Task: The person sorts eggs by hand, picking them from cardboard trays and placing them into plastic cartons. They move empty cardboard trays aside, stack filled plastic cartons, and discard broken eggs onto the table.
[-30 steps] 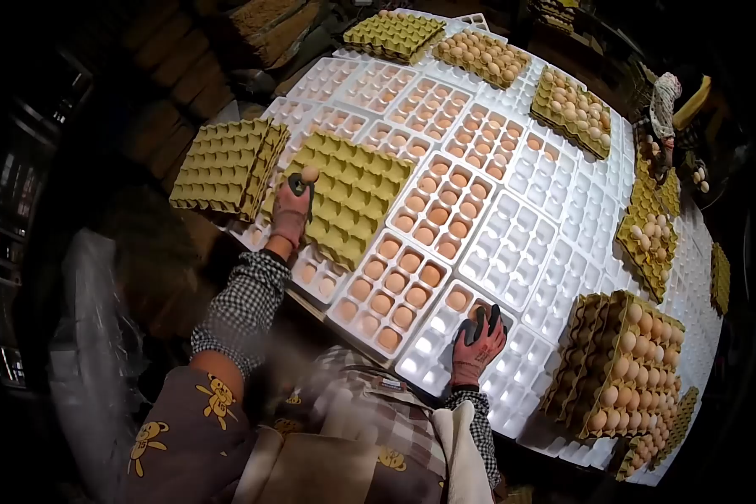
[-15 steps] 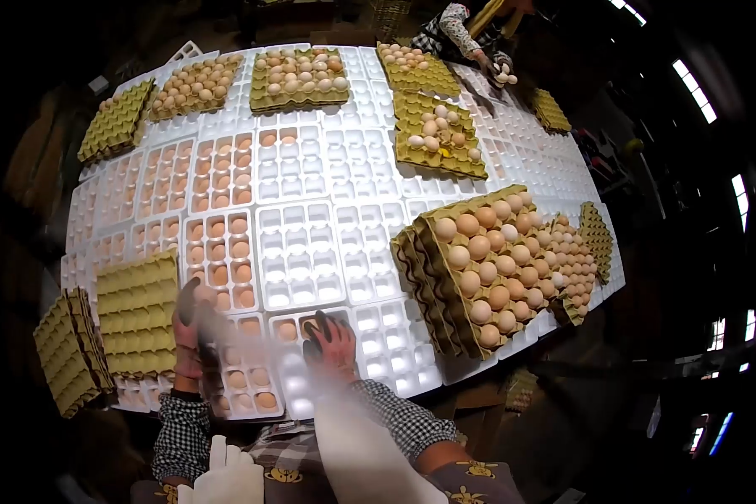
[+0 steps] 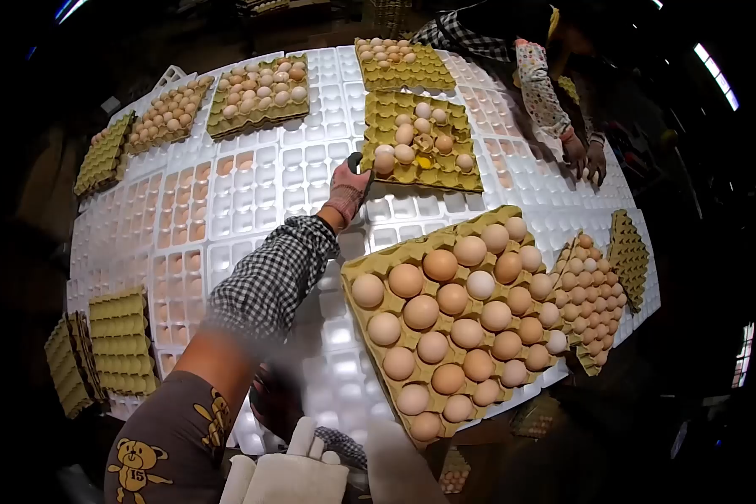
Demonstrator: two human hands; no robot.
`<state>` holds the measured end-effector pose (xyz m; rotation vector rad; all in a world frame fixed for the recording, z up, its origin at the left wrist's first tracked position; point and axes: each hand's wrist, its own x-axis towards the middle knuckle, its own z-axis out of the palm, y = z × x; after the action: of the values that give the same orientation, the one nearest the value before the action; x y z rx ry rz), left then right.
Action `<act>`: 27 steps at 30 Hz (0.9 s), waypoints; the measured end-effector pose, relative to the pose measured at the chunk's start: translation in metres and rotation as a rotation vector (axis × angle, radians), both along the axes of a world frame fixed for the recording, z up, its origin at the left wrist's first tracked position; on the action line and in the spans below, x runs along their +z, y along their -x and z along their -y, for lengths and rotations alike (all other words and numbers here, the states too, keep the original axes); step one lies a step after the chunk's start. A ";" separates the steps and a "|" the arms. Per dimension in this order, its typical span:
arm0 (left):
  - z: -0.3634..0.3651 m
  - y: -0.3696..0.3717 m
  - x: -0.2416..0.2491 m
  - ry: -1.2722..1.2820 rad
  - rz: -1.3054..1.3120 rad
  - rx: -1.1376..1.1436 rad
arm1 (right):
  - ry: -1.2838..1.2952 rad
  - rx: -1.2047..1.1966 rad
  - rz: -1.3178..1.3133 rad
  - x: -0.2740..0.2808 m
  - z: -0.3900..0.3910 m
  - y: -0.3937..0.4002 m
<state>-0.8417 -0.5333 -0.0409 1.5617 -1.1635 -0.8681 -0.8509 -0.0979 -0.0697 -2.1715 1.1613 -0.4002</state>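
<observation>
My left hand point(image 3: 349, 190), in a pink glove with dark fingertips, reaches far across the table. Its fingers close on the left edge of a pulp egg tray point(image 3: 454, 178), beside a few eggs point(image 3: 384, 161). A broken egg with spilled yolk point(image 3: 424, 163) lies in that tray. My right hand point(image 3: 275, 396) is low, partly behind my left forearm, dark and blurred, so its fingers do not show. Near it are white foam egg trays point(image 3: 332, 370). To its right stands a pulp tray stack point(image 3: 363, 332) topped with rows of brown and pale eggs point(image 3: 452, 299).
Across the table a person's hands point(image 3: 586, 160) touch foam trays. Loaded pulp trays point(image 3: 260, 101) stand at the back, with another point(image 3: 407, 76) nearby. Bare pulp trays point(image 3: 119, 340) lie at left. More eggs point(image 3: 592, 294) sit at right.
My left hand has left the near-left foam trays and reached forward to the far pulp tray. My right hand has drawn back towards my body. The co-worker's hands have come lower. The view has shifted.
</observation>
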 end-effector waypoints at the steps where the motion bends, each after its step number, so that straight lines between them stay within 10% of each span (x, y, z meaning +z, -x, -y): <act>1: 0.001 -0.007 -0.023 0.123 0.014 0.043 | 0.002 0.000 0.002 -0.001 0.000 0.001; 5: -0.135 -0.044 0.025 0.120 0.132 -0.051 | 0.038 -0.011 -0.011 -0.010 -0.001 0.005; 7: -0.225 -0.088 0.025 0.057 0.645 0.059 | 0.062 -0.024 -0.036 -0.014 -0.008 0.006; 13: -0.449 -0.236 0.045 -0.996 1.220 0.731 | 0.113 -0.035 0.080 0.014 0.000 0.002; 18: -0.503 -0.310 0.039 -0.938 1.032 0.543 | 0.169 -0.061 0.009 0.012 -0.004 -0.004; 27: -0.600 -0.413 0.196 -0.433 1.352 0.841 | 0.352 -0.100 -0.105 0.002 -0.009 -0.009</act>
<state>-0.4290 0.0668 0.1552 2.8053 -0.9331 0.7095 -0.8421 -0.0890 -0.0678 -2.4657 1.3443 -0.5771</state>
